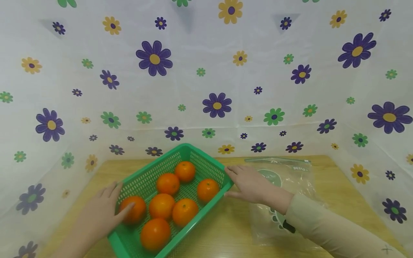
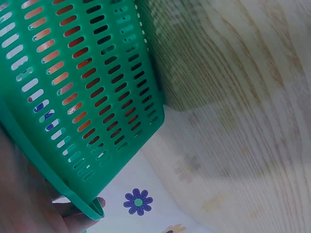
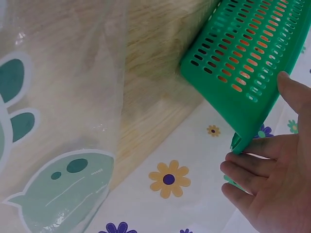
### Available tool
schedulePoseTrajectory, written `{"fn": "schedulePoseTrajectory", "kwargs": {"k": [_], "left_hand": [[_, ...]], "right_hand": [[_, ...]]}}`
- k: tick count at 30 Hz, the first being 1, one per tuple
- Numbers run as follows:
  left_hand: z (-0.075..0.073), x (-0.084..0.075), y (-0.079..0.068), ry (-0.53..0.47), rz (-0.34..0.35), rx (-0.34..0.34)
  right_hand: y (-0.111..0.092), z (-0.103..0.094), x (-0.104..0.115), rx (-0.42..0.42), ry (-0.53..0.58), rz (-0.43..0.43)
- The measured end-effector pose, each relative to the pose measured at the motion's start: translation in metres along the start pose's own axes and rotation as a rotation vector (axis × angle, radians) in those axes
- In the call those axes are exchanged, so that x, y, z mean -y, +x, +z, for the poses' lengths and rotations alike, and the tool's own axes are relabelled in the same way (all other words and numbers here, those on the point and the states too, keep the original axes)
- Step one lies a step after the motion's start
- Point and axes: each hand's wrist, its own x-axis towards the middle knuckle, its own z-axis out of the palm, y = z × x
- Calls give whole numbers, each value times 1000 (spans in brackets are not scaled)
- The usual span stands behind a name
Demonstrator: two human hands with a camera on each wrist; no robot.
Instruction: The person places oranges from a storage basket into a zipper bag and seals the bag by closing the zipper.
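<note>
A green plastic basket (image 1: 206,212) with slotted walls sits at an angle on the table, holding several oranges (image 1: 162,206). My left hand (image 1: 96,211) grips the rim at the basket's near left side, its thumb reaching over the inside in front of an orange. Fingertips (image 2: 80,222) show beneath the rim corner in the left wrist view. At the opposite, right corner, my right hand (image 1: 250,184) touches the basket with nearly straight fingers. In the right wrist view its thumb (image 3: 292,90) lies at the rim and the fingers meet the corner.
A clear zip bag (image 1: 300,182) with a pale green printed figure lies flat on the wooden table (image 1: 226,229), right of the basket and partly under the right forearm. A white sheet with printed flowers (image 1: 193,93) encloses the table at the back and sides.
</note>
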Motion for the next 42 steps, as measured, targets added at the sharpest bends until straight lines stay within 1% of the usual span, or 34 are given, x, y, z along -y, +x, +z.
{"fn": "schedulePoseTrajectory", "kwargs": {"k": [7, 12, 22, 27, 32, 37, 42], "left_hand": [[1, 2, -3, 6, -21, 7], [-2, 3, -3, 15, -40, 15], [-8, 5, -11, 31, -59, 25], [-8, 4, -14, 26, -59, 19], [-9, 2, -18, 14, -69, 6], [-9, -1, -22, -7, -89, -9], [-8, -2, -28, -14, -99, -35]], "right_hand": [[5, 0, -1, -19, -11, -8], [13, 0, -2, -29, -24, -8], [28, -3, -3, -37, -40, 9], [35, -3, -5, -51, -42, 16], [41, -3, -6, -82, -46, 4], [43, -4, -4, -92, -63, 0], [49, -1, 1, -133, -63, -8]]}}
